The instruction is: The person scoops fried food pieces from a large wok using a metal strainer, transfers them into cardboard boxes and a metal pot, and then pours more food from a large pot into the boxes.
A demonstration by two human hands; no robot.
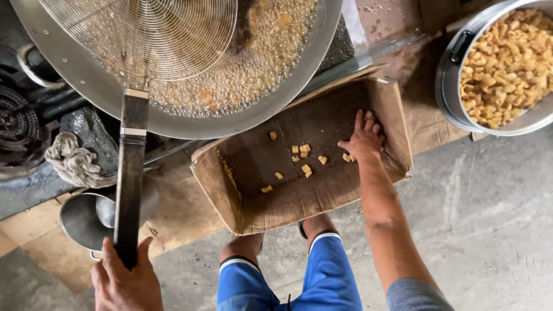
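Brown cardboard box [253,207], right hand [364,140] inside, perhaps gathering.

Open brown cardboard box [288,201], seemingly stained.

The wok [86,75] is silver-grey, its oil [253,63] golden and speckled with foam. The wire skimmer [144,34] shows a fine ring-and-spoke mesh; its handle [129,190] is dark, almost black. The cardboard box [253,213] is brown with oily dark stains, holding pale yellow cubes [303,148]. The shorts [334,276] are bright blue with white-and-black trim. The floor [489,219] is mottled grey.
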